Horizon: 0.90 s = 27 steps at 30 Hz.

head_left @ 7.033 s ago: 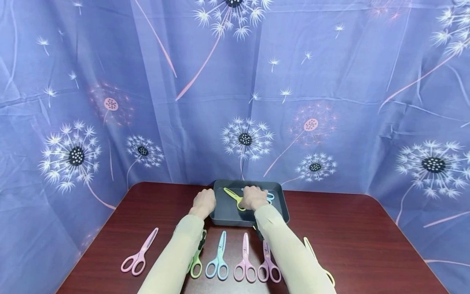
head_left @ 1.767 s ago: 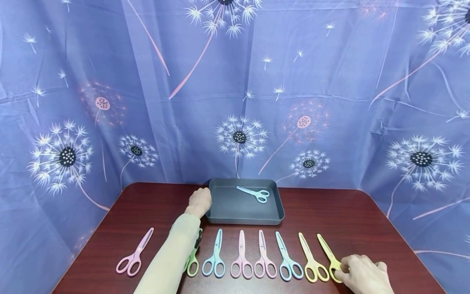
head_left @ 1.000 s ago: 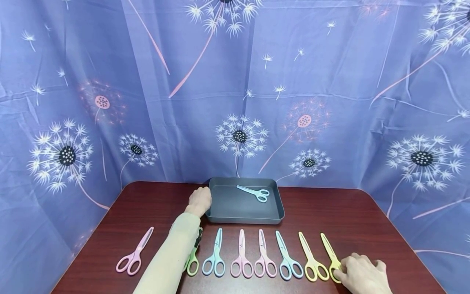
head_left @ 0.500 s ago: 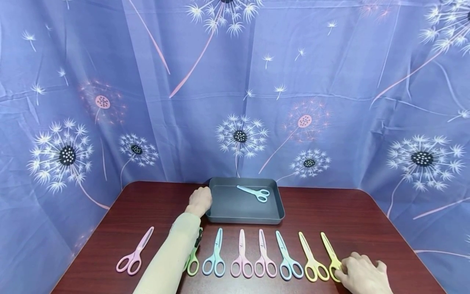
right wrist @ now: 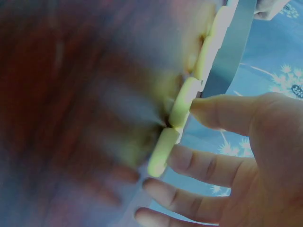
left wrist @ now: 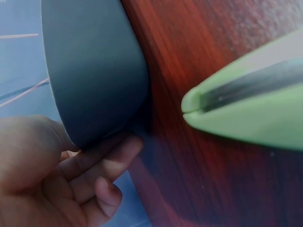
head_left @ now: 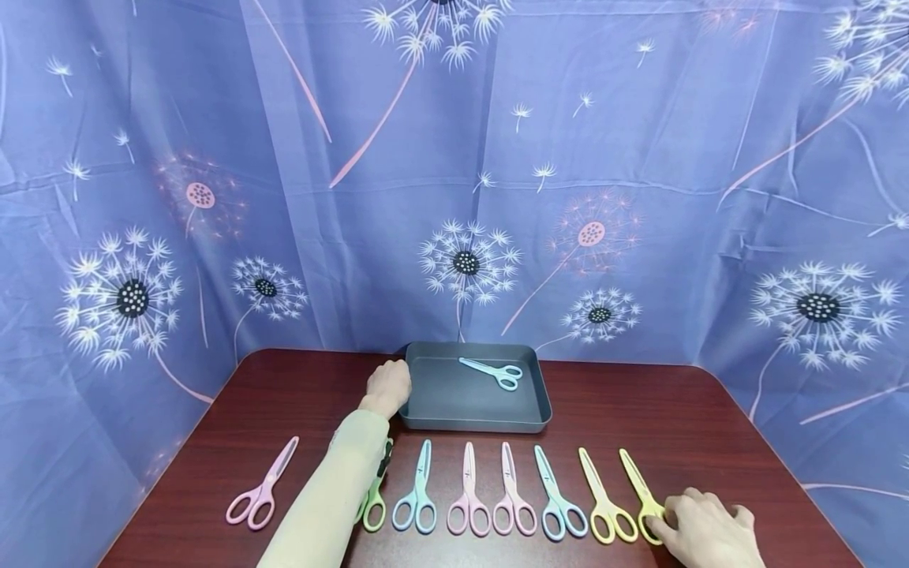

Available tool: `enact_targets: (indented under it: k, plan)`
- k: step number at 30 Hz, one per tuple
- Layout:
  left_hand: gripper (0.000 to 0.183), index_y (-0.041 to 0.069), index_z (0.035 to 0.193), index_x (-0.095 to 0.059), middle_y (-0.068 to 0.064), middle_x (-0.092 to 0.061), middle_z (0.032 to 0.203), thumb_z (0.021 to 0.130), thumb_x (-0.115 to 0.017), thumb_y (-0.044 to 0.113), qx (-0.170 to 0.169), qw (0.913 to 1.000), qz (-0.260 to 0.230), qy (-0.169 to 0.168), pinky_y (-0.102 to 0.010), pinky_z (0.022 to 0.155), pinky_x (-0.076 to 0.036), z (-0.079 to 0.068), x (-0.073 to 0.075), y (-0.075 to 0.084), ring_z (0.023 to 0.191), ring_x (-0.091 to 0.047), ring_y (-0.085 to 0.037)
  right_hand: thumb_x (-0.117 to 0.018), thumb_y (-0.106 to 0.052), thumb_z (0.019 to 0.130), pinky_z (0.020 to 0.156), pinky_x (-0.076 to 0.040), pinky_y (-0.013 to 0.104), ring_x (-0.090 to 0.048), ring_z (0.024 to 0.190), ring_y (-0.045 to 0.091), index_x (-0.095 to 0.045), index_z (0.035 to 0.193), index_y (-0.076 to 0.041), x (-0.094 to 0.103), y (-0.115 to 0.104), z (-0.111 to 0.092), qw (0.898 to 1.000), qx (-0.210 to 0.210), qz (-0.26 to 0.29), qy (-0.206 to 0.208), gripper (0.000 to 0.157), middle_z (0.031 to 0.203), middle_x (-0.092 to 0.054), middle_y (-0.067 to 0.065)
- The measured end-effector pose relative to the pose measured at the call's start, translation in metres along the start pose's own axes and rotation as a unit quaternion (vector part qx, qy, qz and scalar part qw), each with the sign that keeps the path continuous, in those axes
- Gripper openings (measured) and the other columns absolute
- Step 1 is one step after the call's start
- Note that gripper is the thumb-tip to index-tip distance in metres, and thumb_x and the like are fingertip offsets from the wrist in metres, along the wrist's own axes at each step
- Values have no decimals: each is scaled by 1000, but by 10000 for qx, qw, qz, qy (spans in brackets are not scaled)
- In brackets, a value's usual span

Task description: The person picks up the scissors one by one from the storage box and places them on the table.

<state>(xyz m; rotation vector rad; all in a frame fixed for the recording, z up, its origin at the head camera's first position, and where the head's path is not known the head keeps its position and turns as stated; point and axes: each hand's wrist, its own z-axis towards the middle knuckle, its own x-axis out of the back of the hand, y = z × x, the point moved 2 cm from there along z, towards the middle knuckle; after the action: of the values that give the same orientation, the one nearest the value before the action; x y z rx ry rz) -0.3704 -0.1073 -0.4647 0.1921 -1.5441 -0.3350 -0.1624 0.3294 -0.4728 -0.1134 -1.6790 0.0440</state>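
My left hand (head_left: 388, 385) holds the left side of the dark grey tray (head_left: 472, 424). In the left wrist view the thumb of this hand (left wrist: 71, 177) is up by the tray's rim, the fingers beneath its wall (left wrist: 94, 71). One pair of light blue scissors (head_left: 497, 373) lies inside the tray. At the right end of a row of scissors, my right hand (head_left: 712, 530) touches the handles of bright yellow scissors (head_left: 642, 497) lying flat on the table. In the right wrist view the fingers of my hand (right wrist: 246, 161) are spread, thumb and forefinger against the handle loops (right wrist: 183, 101).
Along the front lie pale yellow scissors (head_left: 600, 493), blue scissors (head_left: 558, 498), two pink pairs (head_left: 509, 495), light blue scissors (head_left: 419, 493) and green scissors (head_left: 373, 506) partly under my left sleeve. Further left are pink-purple scissors (head_left: 263, 489). A blue dandelion curtain (head_left: 398, 260) hangs behind the table.
Seven seconds ago my right hand was in the tray at yellow scissors; these now lie at the row's right end. Since 1.8 s ago their blades shifted slightly right. The left hand stayed put.
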Motion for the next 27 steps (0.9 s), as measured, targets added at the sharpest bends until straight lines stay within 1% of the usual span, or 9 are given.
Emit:
enact_targets:
  k: [3, 5, 7, 8, 14, 15, 18, 23, 27]
  plan:
    - [21, 4, 74, -65, -13, -64, 75, 92, -56, 0, 4, 10000, 49, 53, -41, 58, -51, 0, 1, 0, 69, -64, -30, -66, -48, 85, 79, -25, 76, -57, 84, 28, -55, 70, -21, 4, -1, 0, 9997, 52, -5, 240, 33, 74, -49, -4]
    - [20, 4, 75, -66, -14, -65, 78, 92, -56, -1, 7, 9999, 79, 77, -42, 59, -52, 0, 1, 0, 71, -65, -30, -67, -45, 85, 80, -25, 77, -56, 83, 27, -52, 67, -22, 8, -2, 0, 9986, 137, -9, 510, 33, 73, -48, -4]
    - [20, 4, 75, -66, -13, -64, 76, 92, -56, -1, 18, 9999, 84, 53, -41, 58, -52, 0, 1, 0, 70, -64, -30, -69, -44, 85, 79, -26, 76, -56, 82, 27, -50, 67, -23, 10, -3, 0, 9962, 261, -19, 827, 33, 73, -48, -5]
    - [20, 4, 75, -66, -13, -64, 75, 92, -56, -1, 10, 10000, 83, 47, -41, 58, -51, 0, 2, 0, 68, -63, -29, -69, -44, 85, 79, -26, 76, -56, 83, 28, -50, 67, -24, 12, -4, 1, 9956, 290, -28, 890, 33, 73, -48, -5]
    - [22, 5, 74, -65, -11, -61, 70, 93, -56, -1, 23, 10000, 65, 0, -38, 55, -49, -1, 2, 0, 63, -59, -25, -73, -35, 83, 78, -29, 73, -58, 88, 34, -65, 83, -20, 24, -11, 11, 9901, 500, -38, 1311, 17, 83, -58, 0]
    - [22, 5, 74, -65, -11, -61, 71, 93, -56, -1, 24, 10000, 67, 3, -38, 56, -49, -1, 2, 1, 64, -60, -25, -74, -33, 81, 78, -30, 73, -59, 87, 35, -67, 84, -20, 26, -13, 11, 9873, 559, -25, 1485, 15, 84, -60, 1]
    - [22, 5, 74, -65, -11, -62, 72, 93, -56, -1, 3, 10000, 63, 11, -39, 56, -50, 0, 2, 2, 65, -60, -26, -74, -29, 80, 78, -30, 71, -58, 85, 35, -66, 82, -20, 32, -21, 15, 9787, 713, 47, 1925, 13, 86, -61, 3]
    - [21, 5, 74, -66, -11, -62, 72, 93, -56, -1, 38, 10000, 69, -12, -39, 57, -50, -1, 1, 3, 65, -60, -26, -73, -29, 80, 79, -30, 68, -56, 85, 34, -64, 80, -20, 42, -35, 23, 9653, 962, 116, 2425, 13, 87, -62, 4]
    - [23, 5, 73, -65, -11, -61, 71, 93, -56, -1, 19, 10000, 90, -1, -38, 56, -49, 0, 0, 3, 63, -59, -25, -72, -27, 80, 79, -32, 64, -55, 88, 32, -64, 79, -20, 49, -50, 31, 9494, 1260, 149, 2872, 11, 89, -62, 4]
